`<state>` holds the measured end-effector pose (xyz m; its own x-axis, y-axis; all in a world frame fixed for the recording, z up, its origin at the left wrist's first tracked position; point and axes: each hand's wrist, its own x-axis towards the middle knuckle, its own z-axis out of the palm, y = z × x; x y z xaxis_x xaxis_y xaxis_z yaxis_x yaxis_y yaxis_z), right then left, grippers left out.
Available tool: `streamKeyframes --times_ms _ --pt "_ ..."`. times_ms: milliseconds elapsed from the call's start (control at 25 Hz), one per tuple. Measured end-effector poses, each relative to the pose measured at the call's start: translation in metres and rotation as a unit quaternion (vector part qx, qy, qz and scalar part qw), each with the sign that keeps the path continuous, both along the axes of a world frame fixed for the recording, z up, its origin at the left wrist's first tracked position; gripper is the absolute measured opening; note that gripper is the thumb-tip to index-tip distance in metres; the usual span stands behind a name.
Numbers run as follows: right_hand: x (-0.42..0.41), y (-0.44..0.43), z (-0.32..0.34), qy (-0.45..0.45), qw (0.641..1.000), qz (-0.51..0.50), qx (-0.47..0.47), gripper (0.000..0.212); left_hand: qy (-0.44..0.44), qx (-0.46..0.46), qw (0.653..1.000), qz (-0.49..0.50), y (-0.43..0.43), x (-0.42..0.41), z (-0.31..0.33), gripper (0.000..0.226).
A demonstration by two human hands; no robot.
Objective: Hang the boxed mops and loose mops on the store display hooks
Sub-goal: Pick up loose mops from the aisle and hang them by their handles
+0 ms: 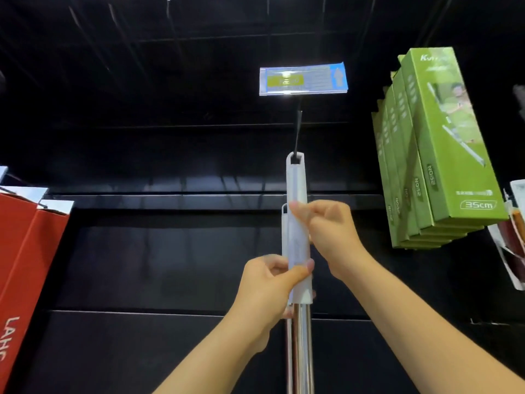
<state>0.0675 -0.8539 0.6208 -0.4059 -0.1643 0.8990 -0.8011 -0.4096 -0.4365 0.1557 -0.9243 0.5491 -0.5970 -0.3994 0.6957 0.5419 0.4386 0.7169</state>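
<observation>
A loose mop with a white plastic grip (296, 189) and a shiny metal pole (302, 348) hangs upright, its top hole threaded on a black display hook (298, 129). A second white mop grip (285, 231) stands just behind it to the left, lower than the hook. My left hand (270, 288) grips the lower part of the white grips. My right hand (326, 231) pinches the front grip higher up. A price tag (303, 79) sits at the hook's front end.
Several green mop boxes (443, 155) hang on a hook at the right. Red boxes (25, 265) hang at the left. More packaged goods (514, 237) show at the right edge. A black panel wall (170, 251) lies behind.
</observation>
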Motion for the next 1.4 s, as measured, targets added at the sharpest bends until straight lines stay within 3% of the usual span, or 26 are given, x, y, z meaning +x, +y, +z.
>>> streamKeyframes --times_ms 200,480,680,1160,1240,1400 --pt "-0.035 -0.032 -0.007 -0.008 1.0 0.003 0.027 0.052 -0.03 0.046 0.998 0.014 -0.027 -0.03 -0.005 0.025" --pt "-0.075 -0.069 -0.009 -0.059 0.997 -0.041 0.031 0.043 -0.019 0.007 0.999 0.041 -0.056 -0.069 -0.014 0.028" --pt "-0.095 -0.086 -0.011 -0.079 0.995 -0.045 0.031 0.049 -0.026 0.023 0.998 0.051 -0.072 -0.092 -0.016 0.026" --pt "-0.107 -0.094 -0.011 -0.107 0.992 -0.04 0.056 0.033 -0.042 0.051 0.997 0.045 -0.082 -0.11 -0.017 0.026" --pt "-0.107 -0.088 -0.007 -0.122 0.989 -0.025 0.08 0.032 -0.044 0.034 0.996 0.076 -0.082 -0.107 -0.015 0.026" --pt "-0.108 -0.08 -0.001 -0.161 0.978 -0.024 0.129 0.055 -0.069 0.006 0.98 0.187 -0.089 -0.104 -0.007 0.04"
